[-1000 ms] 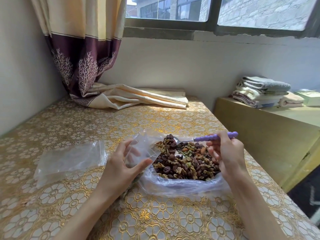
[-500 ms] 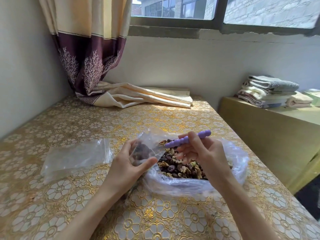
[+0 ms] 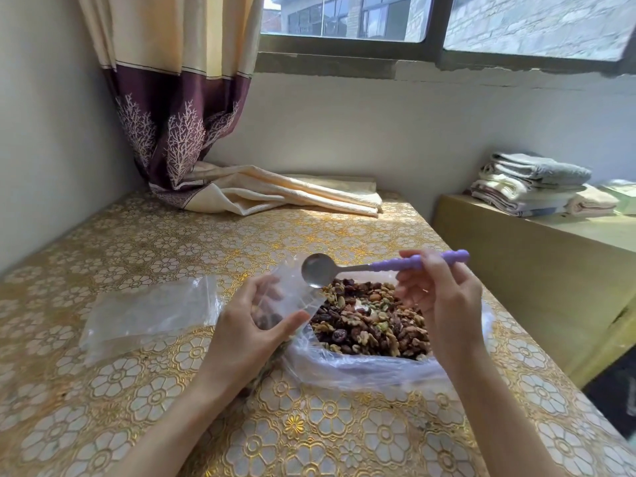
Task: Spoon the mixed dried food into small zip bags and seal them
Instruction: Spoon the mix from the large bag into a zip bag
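A single head-worn camera looks forward and down, close over the patterned table (image 3: pixel 137 390), toward the window (image 3: pixel 344 25).

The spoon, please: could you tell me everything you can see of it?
The spoon has a shiny metal bowl, empty, and a ridged lilac handle that looks plastic. The right hand pinches the handle, holding it roughly level above the dried food, its bowl beside the mouth of the small bag in the left hand.
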### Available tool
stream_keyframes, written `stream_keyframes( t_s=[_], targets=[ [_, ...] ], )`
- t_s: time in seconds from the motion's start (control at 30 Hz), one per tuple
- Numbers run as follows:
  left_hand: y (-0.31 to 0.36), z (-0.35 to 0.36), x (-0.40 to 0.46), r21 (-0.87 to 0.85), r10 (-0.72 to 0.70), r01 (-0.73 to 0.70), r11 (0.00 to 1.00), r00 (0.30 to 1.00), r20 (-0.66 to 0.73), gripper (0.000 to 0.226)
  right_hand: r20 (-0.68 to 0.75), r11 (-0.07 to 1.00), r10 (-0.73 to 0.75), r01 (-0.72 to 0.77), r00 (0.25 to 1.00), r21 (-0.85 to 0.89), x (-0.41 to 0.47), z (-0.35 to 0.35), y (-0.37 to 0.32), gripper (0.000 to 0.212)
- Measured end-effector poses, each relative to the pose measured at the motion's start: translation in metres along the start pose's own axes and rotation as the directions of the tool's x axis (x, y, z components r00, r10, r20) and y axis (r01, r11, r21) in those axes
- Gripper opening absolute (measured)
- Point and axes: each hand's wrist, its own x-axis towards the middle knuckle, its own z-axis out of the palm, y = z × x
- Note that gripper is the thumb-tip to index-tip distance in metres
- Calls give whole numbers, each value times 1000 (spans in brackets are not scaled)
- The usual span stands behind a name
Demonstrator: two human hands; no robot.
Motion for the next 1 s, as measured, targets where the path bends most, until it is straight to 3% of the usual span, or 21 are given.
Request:
stream_keyframes(
  t_s=[0.13, 0.23, 0.4, 0.53, 0.7, 1.0],
  targets=[
    [1, 0, 0, 12, -3, 3, 1000, 1000, -3, 69, -227, 968, -78, 20, 971, -250, 7, -14, 2, 38],
    [1, -1, -1, 15, -10, 10, 1000, 1000, -10, 71, -256, 862, -148, -2, 955, -506, 10, -23, 6, 43],
    [1, -2, -1, 28, -6, 7, 1000, 1000, -24, 69, -211, 772, -181, 6, 960, -636, 15, -33, 11, 36],
    [-2, -2, -1, 8, -20, 20, 1000, 1000, -19, 70, -140, 835, -9, -70, 990, -546, 20, -41, 9, 37],
    [-4, -1, -1, -6, -2, 2, 1000, 1000, -16, 71, -103, 904, 202, -226, 974, -362, 20, -39, 7, 37],
    [-9, 1, 0, 35, 33, -33, 999, 999, -6, 71, -181, 907, 290, -330, 940, -260, 20, -38, 10, 41]
  ],
)
